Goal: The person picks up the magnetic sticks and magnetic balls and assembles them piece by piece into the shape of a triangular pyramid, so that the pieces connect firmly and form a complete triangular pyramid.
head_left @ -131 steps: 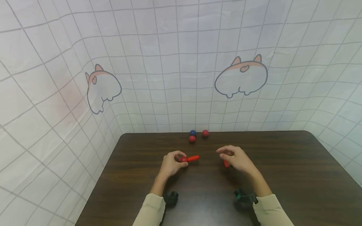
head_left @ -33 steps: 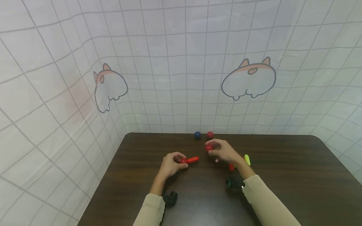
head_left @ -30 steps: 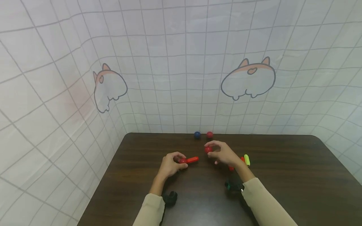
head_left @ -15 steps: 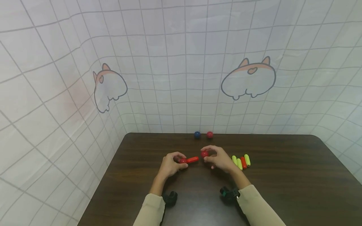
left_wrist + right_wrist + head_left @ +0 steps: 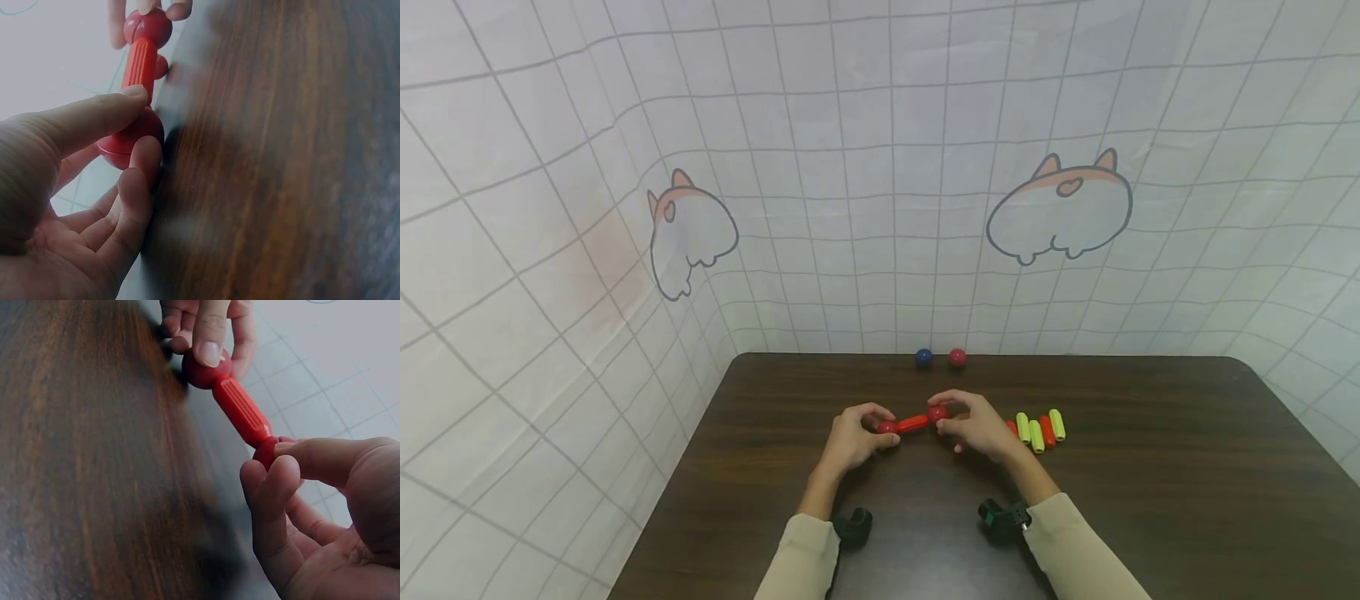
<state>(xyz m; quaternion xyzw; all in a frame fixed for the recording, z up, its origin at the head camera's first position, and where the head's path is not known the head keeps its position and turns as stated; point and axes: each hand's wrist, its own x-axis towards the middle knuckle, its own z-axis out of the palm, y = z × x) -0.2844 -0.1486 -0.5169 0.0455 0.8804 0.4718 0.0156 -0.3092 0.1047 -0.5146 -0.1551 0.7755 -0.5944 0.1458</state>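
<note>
A red ball (image 5: pixel 887 427) is pinched between the thumb and fingers of my left hand (image 5: pixel 852 439). From it a red ridged rod (image 5: pixel 242 411) extends to the right. At the rod's other end sits a second red ball (image 5: pixel 156 28), which my right hand (image 5: pixel 983 429) pinches with thumb and fingertips. Ball, rod and ball form one line between the hands, like a dumbbell, close over the table. In the right wrist view, the rod's tip meets the right-hand ball (image 5: pixel 265 452), partly covered by fingers.
A blue ball (image 5: pixel 923 357) and another red ball (image 5: pixel 957 357) lie at the back edge of the dark wooden table (image 5: pixel 1150 467). Right of my right hand lie several short rods, including a yellow rod (image 5: pixel 1057 424) and a red rod (image 5: pixel 1047 431). A patterned white curtain (image 5: pixel 880 208) hangs behind.
My right hand left the loose rods, took a red ball from beside the blue one, and brought it nearer and leftward to the rod's free end. The left hand stayed put with its ball.
</note>
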